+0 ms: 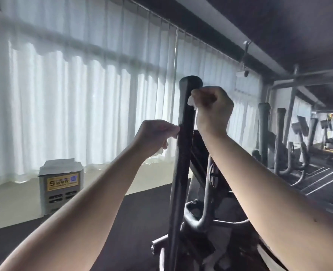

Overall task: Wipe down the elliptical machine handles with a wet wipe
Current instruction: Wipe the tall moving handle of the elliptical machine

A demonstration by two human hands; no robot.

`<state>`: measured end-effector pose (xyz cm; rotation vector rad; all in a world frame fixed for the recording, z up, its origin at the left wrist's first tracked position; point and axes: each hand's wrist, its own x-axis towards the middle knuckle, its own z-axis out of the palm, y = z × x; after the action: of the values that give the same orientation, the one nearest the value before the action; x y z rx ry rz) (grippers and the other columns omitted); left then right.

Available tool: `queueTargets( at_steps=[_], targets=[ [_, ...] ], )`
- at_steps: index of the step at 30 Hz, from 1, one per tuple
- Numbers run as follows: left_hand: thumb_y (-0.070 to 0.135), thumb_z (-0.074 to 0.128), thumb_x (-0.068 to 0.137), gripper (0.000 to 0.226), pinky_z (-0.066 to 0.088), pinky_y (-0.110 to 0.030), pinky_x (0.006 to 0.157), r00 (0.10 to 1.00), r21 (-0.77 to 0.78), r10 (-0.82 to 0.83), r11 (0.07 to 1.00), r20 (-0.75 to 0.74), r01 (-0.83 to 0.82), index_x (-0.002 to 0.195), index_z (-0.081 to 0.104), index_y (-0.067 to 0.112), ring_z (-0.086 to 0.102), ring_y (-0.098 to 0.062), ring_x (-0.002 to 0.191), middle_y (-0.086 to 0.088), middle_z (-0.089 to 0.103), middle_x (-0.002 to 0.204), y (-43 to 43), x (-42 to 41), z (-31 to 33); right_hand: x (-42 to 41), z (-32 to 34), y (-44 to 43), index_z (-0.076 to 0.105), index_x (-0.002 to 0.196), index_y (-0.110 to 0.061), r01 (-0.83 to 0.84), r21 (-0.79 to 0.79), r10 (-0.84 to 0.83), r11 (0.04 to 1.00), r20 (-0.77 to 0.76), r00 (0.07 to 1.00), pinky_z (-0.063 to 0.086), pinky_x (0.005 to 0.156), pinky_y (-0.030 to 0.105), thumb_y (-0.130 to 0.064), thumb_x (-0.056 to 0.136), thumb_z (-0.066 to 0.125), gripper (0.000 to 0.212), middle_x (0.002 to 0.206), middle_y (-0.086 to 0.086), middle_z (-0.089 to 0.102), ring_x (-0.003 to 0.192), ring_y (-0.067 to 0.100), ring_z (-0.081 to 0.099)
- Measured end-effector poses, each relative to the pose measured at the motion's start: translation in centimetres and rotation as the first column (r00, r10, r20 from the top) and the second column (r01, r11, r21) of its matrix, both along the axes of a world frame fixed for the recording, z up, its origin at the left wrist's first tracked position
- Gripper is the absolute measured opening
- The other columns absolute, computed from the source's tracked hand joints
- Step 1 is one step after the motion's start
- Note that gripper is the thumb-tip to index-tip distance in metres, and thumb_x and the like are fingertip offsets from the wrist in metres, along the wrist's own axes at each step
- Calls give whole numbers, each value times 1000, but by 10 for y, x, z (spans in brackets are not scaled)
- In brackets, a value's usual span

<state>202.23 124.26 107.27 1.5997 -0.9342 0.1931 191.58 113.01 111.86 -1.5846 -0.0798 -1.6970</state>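
Head view: right hand (pixel 213 109) grips wipe (pixel 190 101) against handle (pixel 184 122)

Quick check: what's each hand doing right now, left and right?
Left hand: curled, pinching a wipe piece beside the handle.
Right hand: fisted round a wet wipe, against the handle's top.

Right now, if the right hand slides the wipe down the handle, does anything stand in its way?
Yes. The left hand rests against the same handle lower down, below the right hand and its wipe. Between the two hands the handle looks bare, so the left hand is the only visible obstacle.
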Motion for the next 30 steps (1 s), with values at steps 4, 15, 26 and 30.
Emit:
queueTargets(
  at_steps=[4, 15, 26, 30],
  targets=[
    [37, 72, 76, 10, 35, -14, 37, 1000, 47, -2, 999, -25, 3, 70, 79, 32, 53, -4, 38, 7, 67, 52, -2, 5, 3, 8, 14, 1, 62, 79, -35, 105, -117, -98, 988, 60, 993, 59, 73, 43, -8, 87, 72, 29, 64, -3, 72, 63, 17, 71],
    [44, 77, 82, 4, 36, -19, 42, 985, -13, -168, 986, -26, 167, 79, 80, 43, 51, -16, 48, -5, 66, 54, -4, 23, -1, 13, 18, -14, 70, 89, -13, 319, -249, -314, 915, 58, 948, 55, 74, 26, 0, 89, 71, 13, 86, -5, 68, 78, 2, 66],
    [41, 73, 86, 10, 40, -20, 44, 971, -37, -240, 970, 17, 240, 91, 81, 46, 59, -11, 50, -2, 66, 55, -9, 35, -16, 10, 2, -16, 78, 78, -11, 313, -846, -565, 431, 18, 825, 31, 87, 28, -12, 88, 79, 10, 84, -5, 74, 97, 18, 46],
    [45, 73, 79, 16, 45, -29, 54, 962, -65, -273, 960, -2, 272, 94, 80, 47, 60, -17, 53, -7, 68, 60, -9, 34, -21, 3, 16, -22, 81, 82, -13, 231, -900, -561, 369, -17, 827, 30, 90, 29, -21, 87, 80, 10, 84, -6, 75, 93, 19, 49]
  ],
)
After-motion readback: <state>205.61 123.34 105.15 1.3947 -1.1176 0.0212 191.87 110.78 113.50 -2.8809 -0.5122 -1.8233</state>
